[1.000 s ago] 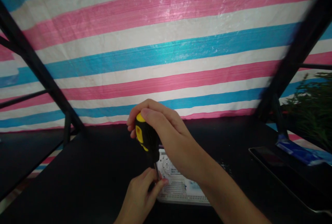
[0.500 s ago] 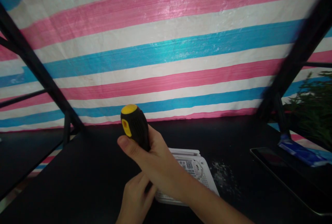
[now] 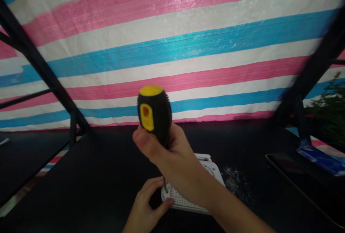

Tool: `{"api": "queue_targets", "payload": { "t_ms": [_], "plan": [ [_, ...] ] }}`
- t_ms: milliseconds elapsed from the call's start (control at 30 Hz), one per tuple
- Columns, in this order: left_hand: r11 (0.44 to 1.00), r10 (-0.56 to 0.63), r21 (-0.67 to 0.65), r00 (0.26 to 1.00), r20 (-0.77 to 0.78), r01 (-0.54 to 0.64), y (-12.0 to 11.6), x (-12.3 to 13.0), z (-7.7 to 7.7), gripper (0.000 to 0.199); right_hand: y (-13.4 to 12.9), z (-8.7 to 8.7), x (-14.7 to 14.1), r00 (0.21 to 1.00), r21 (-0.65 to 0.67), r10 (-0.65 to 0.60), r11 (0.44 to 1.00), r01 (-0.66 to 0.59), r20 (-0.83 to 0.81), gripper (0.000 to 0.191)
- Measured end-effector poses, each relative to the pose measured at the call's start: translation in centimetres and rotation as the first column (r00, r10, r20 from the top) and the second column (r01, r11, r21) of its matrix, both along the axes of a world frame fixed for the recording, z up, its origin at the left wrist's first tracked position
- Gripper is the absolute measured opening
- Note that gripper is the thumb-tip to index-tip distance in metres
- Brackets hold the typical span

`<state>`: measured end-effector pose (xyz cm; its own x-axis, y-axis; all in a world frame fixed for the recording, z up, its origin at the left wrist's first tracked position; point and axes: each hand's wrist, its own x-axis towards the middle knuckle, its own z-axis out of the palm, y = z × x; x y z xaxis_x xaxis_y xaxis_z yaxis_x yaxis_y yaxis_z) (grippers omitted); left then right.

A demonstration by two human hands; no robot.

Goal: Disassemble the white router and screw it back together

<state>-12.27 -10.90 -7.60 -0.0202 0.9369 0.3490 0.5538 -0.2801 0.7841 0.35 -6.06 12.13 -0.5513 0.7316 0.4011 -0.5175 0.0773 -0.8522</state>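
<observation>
A black and yellow screwdriver (image 3: pixel 159 116) stands nearly upright, its thick handle wrapped by my right hand (image 3: pixel 178 168). Its metal shaft reaches down to the near left corner of a white perforated device (image 3: pixel 185 199) lying on the black table. My left hand (image 3: pixel 148 204) holds that same corner, with the thumb on the near edge and fingers behind the shaft. My right hand and forearm hide much of the device.
To the right, a dark phone-like slab (image 3: pixel 302 186) lies beside a blue packet (image 3: pixel 320 159). Pale crumbs (image 3: pixel 237 182) are scattered right of the device. Black frame posts rise on both sides before a striped sheet (image 3: pixel 188 49); a plant (image 3: pixel 330 114) is far right.
My right hand has moved right and up with the screwdriver, and the shaft now shows at the device's corner. My left hand has shifted right, its thumb now on the device's edge.
</observation>
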Motion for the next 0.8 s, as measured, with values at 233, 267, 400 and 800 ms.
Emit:
{"api": "queue_targets", "payload": {
  "t_ms": [233, 267, 400, 800],
  "plan": [
    [0.999, 0.004, -0.037, 1.000, 0.003, -0.004, -0.3, 0.0, -0.2, 0.059, 2.3, 2.0, 2.3, 0.968, -0.032, -0.245, 0.969, 0.244, -0.052, 0.049],
    [0.999, 0.004, -0.047, 1.000, 0.012, -0.003, -0.3, 0.0, -0.4, 0.063, 2.8, 2.1, 2.7, 0.957, -0.052, -0.280, 0.960, 0.277, -0.080, 0.049],
    [0.997, -0.004, -0.074, 0.999, 0.048, 0.007, -0.2, -0.1, -0.9, 0.060, 4.4, 2.6, 4.5, 0.910, -0.167, -0.386, 0.917, 0.361, -0.150, 0.044],
    [0.994, 0.002, -0.113, 1.000, 0.024, 0.000, -0.4, 0.0, -0.4, 0.049, 4.8, 1.3, 10.9, 0.719, -0.160, -0.677, 0.735, 0.658, -0.154, 0.037]
  ]
}}
